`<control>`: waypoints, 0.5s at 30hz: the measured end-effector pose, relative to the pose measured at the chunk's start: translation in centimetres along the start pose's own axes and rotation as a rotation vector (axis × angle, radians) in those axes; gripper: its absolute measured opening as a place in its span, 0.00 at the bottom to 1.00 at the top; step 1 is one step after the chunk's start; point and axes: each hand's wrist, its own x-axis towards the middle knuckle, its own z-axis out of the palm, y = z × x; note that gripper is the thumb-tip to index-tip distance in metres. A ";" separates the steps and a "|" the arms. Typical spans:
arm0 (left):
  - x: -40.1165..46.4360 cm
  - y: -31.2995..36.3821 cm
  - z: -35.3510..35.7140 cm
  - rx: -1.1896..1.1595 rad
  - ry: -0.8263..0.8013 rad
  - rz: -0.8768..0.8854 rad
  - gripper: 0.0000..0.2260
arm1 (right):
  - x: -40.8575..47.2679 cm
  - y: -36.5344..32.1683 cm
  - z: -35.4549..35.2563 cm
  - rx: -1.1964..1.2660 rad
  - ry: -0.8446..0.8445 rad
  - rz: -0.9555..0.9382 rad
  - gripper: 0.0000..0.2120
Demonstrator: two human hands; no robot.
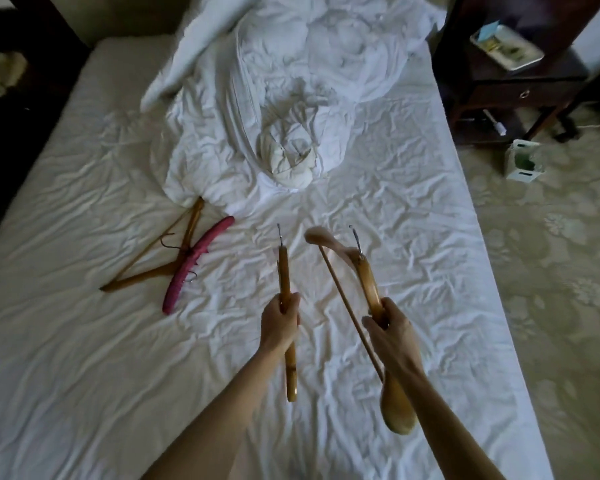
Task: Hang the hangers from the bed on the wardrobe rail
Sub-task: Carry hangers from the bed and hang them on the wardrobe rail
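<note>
Rumpled white bed [395,258], patterned carpet [551,271]

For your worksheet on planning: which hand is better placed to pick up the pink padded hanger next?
Left, probably. The left hand is nearer the pink padded hanger, which lies to its left on the bed; the right hand is farther. Both already grip wooden hangers.

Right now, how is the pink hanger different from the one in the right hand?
The pink hanger looks padded and pink; the right-hand hanger is bare light wood. The pink hanger lies on the bed, crossing a wooden hanger; the right-hand hanger is gripped by the right hand above the sheet. The right-hand hanger has a thin crossbar; none shows on the pink one. Both have metal hooks.
</note>
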 end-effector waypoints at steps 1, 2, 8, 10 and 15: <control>-1.7 1.3 -0.8 -0.041 0.003 0.017 0.15 | -1.3 -1.4 -0.4 0.030 -0.047 -0.043 0.06; -3.5 2.6 -1.8 -0.075 0.007 0.032 0.15 | -2.5 -2.7 -0.7 0.045 -0.093 -0.091 0.05; -13.9 7.7 -9.5 -0.213 0.123 0.174 0.15 | -9.3 -12.3 -1.0 0.087 -0.395 -0.405 0.04; -17.0 8.4 -12.6 -0.283 0.211 0.235 0.12 | -11.3 -15.5 0.0 0.136 -0.516 -0.481 0.04; -24.3 8.1 -21.1 -0.367 0.524 0.287 0.14 | -17.2 -22.4 5.0 0.208 -0.730 -0.639 0.02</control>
